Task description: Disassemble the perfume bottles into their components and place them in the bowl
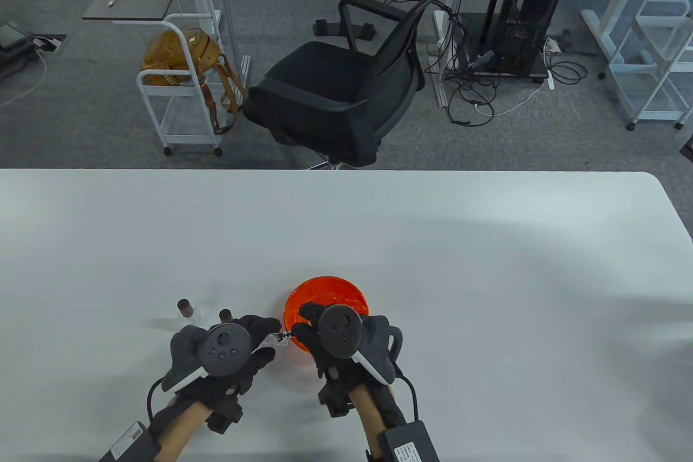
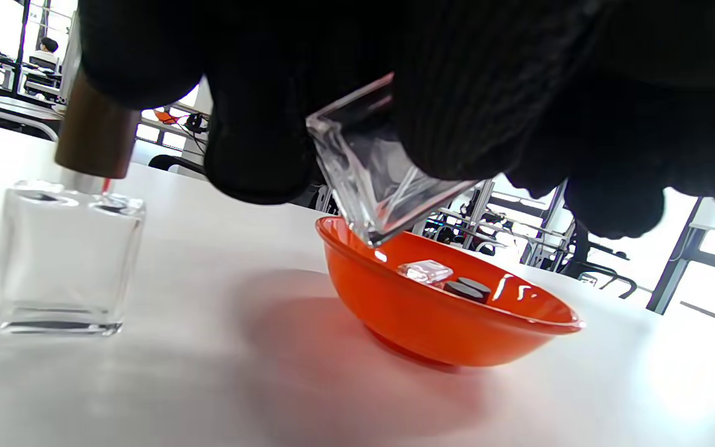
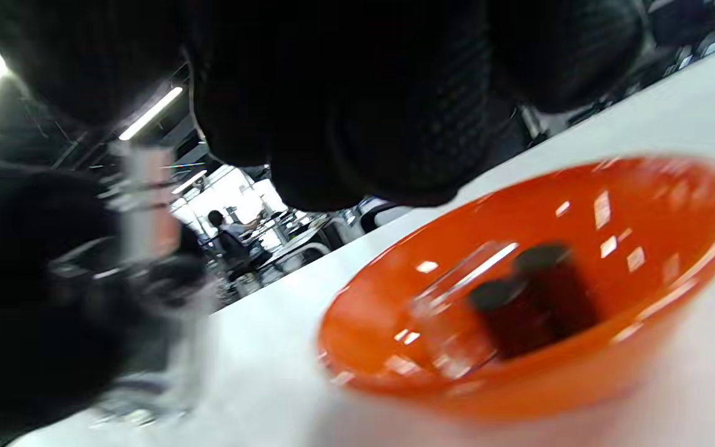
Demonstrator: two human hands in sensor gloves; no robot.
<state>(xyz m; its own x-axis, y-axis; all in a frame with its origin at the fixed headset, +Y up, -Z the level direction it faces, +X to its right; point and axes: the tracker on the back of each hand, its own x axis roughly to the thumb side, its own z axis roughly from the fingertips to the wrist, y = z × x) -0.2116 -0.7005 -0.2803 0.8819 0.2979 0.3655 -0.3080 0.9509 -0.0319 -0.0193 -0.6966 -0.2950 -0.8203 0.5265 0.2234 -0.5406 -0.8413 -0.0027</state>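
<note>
Gripping a clear glass bottle (image 2: 375, 186) tilted just above the near rim of the orange bowl (image 2: 432, 329), the left hand (image 1: 216, 348) has its fingers curled round the glass. The right hand (image 1: 338, 334) meets it at the neck, fingers curled, apparently pinching the sprayer, though blur hides that contact, so I cannot tell its grip for sure. Slick glass could slip during a twist and knock the bowl, which already holds two dark caps (image 2: 469, 288) and a clear piece (image 2: 424, 271). Two capped bottles (image 1: 187, 313) wait near the left hand, one largely hidden behind it.
</note>
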